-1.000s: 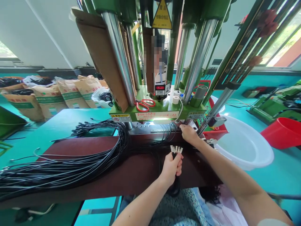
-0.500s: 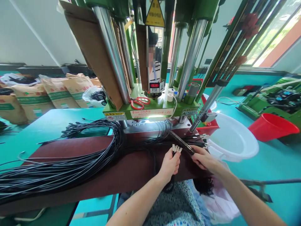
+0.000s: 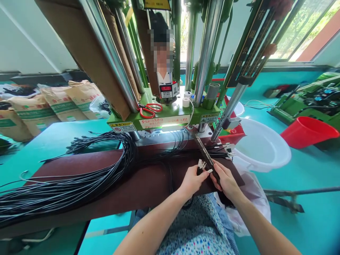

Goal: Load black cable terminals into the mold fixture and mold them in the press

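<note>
The left hand [image 3: 194, 180] has its fingers closed on a bunch of cables [image 3: 198, 171], whose pale connectors [image 3: 201, 164] project above the grip. One connector stands apart at the thumb tip, just beside a dark bar [image 3: 205, 150]. The right hand [image 3: 225, 179] has its fingers clamped round the near end of that bar, which slants over the worktop [image 3: 151, 184] towards the metal plate [image 3: 156, 137] of the green press [image 3: 170, 120]. Whether the far end touches the plate cannot be told. A large bundle [image 3: 87, 191] of cables lies to the left; further cable ends [image 3: 225, 153] lie beyond the bar, to its right. The step in hand is judged to be presenting the single connector to the bar. The next move appears to call for a steady bar and careful alignment by the left thumb, with the remaining connectors held clear.
</note>
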The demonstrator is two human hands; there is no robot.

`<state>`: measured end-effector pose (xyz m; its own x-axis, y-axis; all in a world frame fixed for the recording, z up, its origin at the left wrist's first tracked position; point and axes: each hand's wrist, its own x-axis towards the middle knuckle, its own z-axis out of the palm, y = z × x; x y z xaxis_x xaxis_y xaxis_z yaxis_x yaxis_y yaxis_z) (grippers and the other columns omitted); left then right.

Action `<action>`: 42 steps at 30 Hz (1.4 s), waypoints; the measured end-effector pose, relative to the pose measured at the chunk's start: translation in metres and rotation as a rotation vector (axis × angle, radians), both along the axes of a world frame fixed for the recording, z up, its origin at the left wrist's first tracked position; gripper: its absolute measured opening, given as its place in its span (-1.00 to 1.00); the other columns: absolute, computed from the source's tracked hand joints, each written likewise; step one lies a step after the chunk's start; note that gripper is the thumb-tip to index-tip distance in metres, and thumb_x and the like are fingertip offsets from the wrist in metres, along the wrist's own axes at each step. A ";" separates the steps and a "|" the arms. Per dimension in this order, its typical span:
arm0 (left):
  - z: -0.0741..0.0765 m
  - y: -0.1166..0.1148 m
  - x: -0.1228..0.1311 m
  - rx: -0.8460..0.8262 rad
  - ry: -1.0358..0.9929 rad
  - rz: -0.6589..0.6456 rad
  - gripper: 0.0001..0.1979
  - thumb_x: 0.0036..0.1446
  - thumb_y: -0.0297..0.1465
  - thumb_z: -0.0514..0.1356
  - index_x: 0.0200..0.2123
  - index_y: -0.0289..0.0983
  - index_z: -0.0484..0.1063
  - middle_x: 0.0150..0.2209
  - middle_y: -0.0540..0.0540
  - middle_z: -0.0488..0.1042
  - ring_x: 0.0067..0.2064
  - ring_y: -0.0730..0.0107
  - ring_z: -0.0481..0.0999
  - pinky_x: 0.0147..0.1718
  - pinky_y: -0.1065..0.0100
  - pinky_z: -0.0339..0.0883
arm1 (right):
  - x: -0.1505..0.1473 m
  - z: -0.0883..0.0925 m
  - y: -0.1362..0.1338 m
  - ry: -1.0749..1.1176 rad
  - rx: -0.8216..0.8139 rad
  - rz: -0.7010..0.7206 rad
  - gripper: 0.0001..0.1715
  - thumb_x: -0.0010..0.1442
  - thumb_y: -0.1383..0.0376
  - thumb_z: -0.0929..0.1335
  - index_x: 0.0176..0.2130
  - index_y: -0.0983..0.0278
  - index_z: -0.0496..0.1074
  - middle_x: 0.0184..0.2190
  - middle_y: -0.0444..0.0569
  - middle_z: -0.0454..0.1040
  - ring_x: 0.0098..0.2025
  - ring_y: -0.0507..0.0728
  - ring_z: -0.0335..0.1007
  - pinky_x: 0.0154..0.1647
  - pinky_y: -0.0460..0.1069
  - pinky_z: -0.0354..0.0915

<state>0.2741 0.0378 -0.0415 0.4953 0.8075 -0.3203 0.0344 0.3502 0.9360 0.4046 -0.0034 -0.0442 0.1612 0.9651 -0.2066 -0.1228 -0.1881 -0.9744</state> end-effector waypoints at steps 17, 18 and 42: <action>-0.005 0.002 0.000 0.070 0.038 0.014 -0.81 -0.04 -0.32 0.18 -0.51 -0.28 0.22 -0.76 0.19 0.09 -0.75 0.67 0.00 -0.73 0.52 -0.13 | -0.003 -0.002 -0.001 -0.054 -0.006 -0.059 -0.33 0.15 0.03 0.23 0.13 0.36 0.19 -0.77 -0.29 0.12 -0.79 -0.10 -0.07 -0.84 -0.22 -0.12; -0.005 0.002 -0.001 0.069 0.041 0.012 -0.81 -0.04 -0.32 0.18 -0.51 -0.28 0.22 -0.76 0.19 0.09 -0.75 0.67 0.00 -0.74 0.52 -0.13 | -0.004 -0.003 -0.001 -0.069 -0.005 -0.061 -0.33 0.15 0.02 0.23 0.13 0.37 0.19 -0.77 -0.29 0.12 -0.79 -0.10 -0.07 -0.85 -0.21 -0.12; 0.007 0.002 -0.008 -0.160 -0.114 0.031 -0.64 -0.11 -0.12 0.22 -0.47 -0.24 0.17 -0.78 0.22 0.03 -0.77 0.69 -0.07 -0.81 0.56 -0.24 | -0.002 0.000 -0.006 -0.098 0.020 0.042 -0.27 0.19 0.05 0.21 0.21 0.39 0.03 -0.75 -0.30 0.10 -0.76 -0.10 -0.08 -0.81 -0.20 -0.07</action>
